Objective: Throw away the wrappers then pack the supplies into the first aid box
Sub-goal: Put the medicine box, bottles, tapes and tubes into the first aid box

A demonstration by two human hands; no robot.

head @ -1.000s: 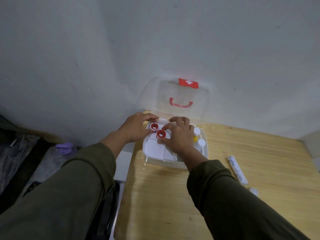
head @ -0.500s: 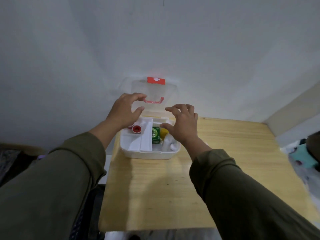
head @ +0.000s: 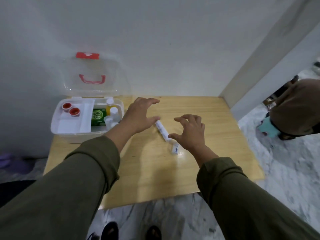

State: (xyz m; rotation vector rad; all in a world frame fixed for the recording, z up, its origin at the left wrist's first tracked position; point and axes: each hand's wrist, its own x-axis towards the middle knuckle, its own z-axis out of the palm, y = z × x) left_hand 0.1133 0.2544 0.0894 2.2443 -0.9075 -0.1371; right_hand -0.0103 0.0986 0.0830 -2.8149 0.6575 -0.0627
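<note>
Packing was judged under way: right of the open first aid box (head: 86,118), a white roll (head: 162,129) lay on the table (head: 199,161), flanked by left hand (head: 138,116) and right hand (head: 190,134), both spread wide, empty; grasping was needed next.

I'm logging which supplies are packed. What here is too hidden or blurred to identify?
- White roll, head view: label print too small; its near end lies behind the right hand.
- Small packet: blurred.
- First aid box: the left hand covers its right corner; the bottles carry no readable labels.
</note>
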